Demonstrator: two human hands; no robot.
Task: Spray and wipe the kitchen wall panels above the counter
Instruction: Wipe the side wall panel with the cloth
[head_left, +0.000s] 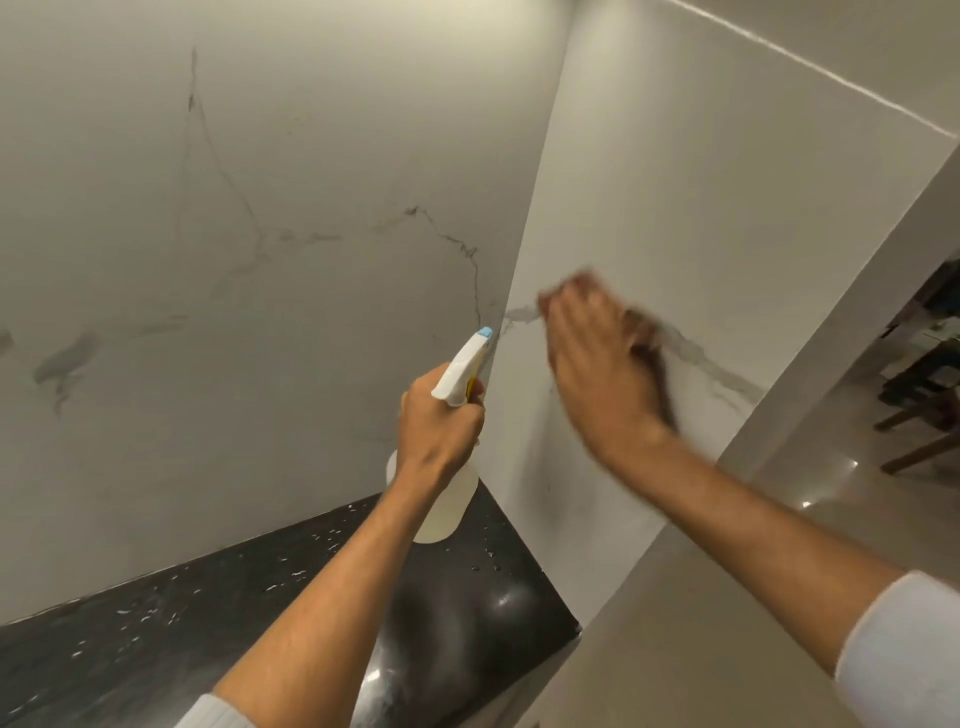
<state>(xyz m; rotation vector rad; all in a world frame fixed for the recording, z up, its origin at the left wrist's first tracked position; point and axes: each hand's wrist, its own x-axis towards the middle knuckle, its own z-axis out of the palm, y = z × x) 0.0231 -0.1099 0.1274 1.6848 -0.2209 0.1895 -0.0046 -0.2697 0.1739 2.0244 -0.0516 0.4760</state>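
Two marble panels (260, 260) above black counter (156, 623); left fingers (470, 415) grip sprayer (462, 371), right fingers (576, 306) flat.

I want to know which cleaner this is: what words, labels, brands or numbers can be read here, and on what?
None can be read.
The spray bottle in the left hand shows no label or print on the parts in view.
The wall panels and black counter carry only veins and specks.

Left hand (439, 426) grips a spray bottle (457, 410); right of it, the blurred right hand (602, 364) presses what may be a cloth (649, 343) against the side wall panel (675, 208).
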